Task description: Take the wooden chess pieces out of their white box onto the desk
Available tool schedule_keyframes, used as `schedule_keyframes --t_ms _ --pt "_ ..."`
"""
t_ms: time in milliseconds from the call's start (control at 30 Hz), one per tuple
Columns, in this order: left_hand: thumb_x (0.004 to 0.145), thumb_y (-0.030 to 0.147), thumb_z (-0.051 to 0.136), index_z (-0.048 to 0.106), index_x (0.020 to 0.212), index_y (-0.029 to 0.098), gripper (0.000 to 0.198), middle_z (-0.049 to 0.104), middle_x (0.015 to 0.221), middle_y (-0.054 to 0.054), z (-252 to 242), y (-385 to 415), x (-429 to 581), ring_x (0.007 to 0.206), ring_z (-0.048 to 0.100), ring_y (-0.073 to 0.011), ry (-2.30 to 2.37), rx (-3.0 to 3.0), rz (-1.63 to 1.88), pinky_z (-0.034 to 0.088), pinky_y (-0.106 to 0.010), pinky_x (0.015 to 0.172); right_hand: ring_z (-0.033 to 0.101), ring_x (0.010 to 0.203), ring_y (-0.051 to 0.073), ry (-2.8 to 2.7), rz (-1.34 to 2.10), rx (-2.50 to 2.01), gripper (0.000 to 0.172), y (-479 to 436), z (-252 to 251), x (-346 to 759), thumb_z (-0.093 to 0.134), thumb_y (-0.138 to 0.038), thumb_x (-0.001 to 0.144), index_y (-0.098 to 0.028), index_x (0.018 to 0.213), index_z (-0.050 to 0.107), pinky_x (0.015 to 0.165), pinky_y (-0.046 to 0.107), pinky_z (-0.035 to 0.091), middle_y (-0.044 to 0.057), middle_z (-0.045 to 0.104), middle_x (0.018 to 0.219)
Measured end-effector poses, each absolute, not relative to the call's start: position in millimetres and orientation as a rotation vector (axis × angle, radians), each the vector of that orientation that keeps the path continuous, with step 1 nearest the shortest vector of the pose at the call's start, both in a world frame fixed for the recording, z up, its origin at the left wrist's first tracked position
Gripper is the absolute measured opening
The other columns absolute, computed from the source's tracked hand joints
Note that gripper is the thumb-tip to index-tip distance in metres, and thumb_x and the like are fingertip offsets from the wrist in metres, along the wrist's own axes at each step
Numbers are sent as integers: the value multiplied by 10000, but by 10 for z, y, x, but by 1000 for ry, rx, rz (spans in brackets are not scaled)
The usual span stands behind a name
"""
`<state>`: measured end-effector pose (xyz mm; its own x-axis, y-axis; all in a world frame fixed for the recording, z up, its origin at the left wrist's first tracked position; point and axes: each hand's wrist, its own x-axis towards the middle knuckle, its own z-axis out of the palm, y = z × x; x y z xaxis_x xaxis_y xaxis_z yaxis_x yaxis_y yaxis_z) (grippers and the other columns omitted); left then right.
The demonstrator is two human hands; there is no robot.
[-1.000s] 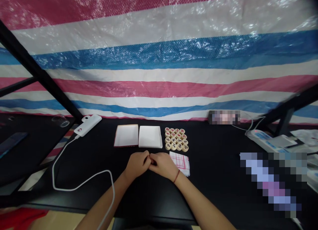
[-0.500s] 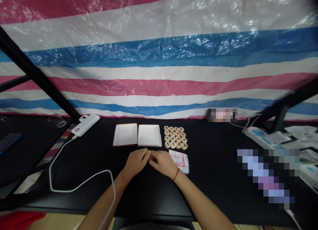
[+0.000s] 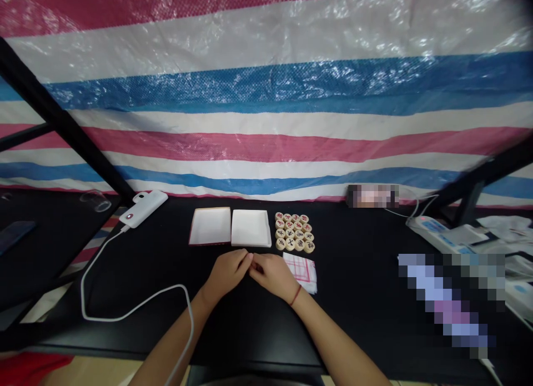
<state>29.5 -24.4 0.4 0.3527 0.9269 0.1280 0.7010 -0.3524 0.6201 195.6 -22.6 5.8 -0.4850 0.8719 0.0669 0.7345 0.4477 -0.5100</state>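
My left hand (image 3: 230, 270) and my right hand (image 3: 272, 274) rest together on the black table, fingertips touching and fingers curled in; nothing shows in them. A thin red band (image 3: 296, 294) circles my right wrist. Just beyond my hands lie two open, shallow box halves side by side: a dark-red-edged one (image 3: 210, 226) with a white inside, and a white one (image 3: 250, 228). To their right, round wooden Chinese chess pieces (image 3: 295, 232) stand in a tight grid, with red characters at the back and black ones in front. A folded pink-and-white checked cloth (image 3: 300, 271) lies right beside my right hand.
A white power bank (image 3: 144, 209) sits back left, its white cable (image 3: 125, 318) looping forward across my left forearm. At the right are a power strip (image 3: 433, 233) with cables and a blurred-out item (image 3: 443, 300). A striped plastic sheet (image 3: 266, 147) hangs behind the table.
The view has shifted very slightly. My hands and the things on the table stay as they were.
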Motion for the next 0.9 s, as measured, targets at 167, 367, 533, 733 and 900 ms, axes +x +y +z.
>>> schedule_keyframes --t_ms 167,367,533,733,900 --pt "973 324 341 509 669 196 369 597 676 -1 28 -246 291 634 550 -125 1408 2151 663 401 -254 623 583 631 127 -2383 603 -1359 138 -228 51 1953 536 -191 877 -189 752 596 593 235 291 1 659 698" --pt "974 342 328 504 684 198 369 597 694 -5 33 -245 288 654 548 -130 1398 2120 645 402 -262 642 582 622 124 -2388 596 -1370 147 -227 84 1945 541 -183 874 -187 739 598 586 232 289 1 656 689" --pt "970 344 335 495 678 200 362 589 688 -4 19 -246 281 659 551 -134 1392 2105 640 400 -261 649 575 619 120 -2361 595 -1357 155 -231 62 1947 544 -192 877 -191 729 591 587 233 290 -6 644 678" --pt "972 336 330 530 705 200 360 611 723 -9 -4 -264 281 691 566 -136 1412 2107 664 412 -257 679 552 586 110 -2314 581 -1375 220 -250 50 1936 527 -192 883 -187 664 542 573 231 275 -19 614 631" --pt "966 318 354 515 683 197 347 591 681 7 -23 -265 290 658 564 -123 1465 2182 654 394 -237 644 533 577 108 -2271 567 -1360 216 -263 36 1915 537 -195 867 -189 650 531 570 235 271 -21 602 622"
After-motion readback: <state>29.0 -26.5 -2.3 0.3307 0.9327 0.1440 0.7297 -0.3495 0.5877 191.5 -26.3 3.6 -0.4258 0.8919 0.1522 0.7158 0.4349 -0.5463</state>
